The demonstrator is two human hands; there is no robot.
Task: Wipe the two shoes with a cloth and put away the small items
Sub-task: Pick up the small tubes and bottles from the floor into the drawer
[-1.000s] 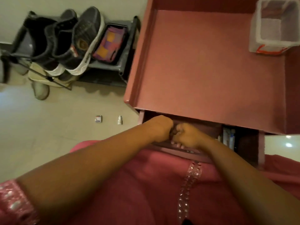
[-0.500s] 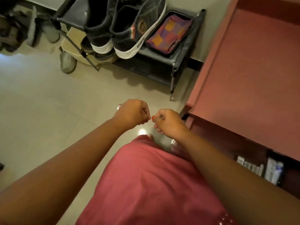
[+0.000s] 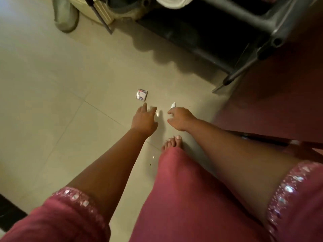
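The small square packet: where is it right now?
In the head view the small square packet lies flat on the tiled floor, just beyond the left hand, left of the small white bottle.

A pink garment is worn, with short sleeves that are edged in bands of shiny silver sequins. Both forearms are left bare. A bare foot with pale painted toenails is seen below the garment's hem.

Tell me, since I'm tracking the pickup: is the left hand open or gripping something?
Open. The left hand reaches down with fingers extended toward the small packet on the floor, holding nothing and not yet touching it.
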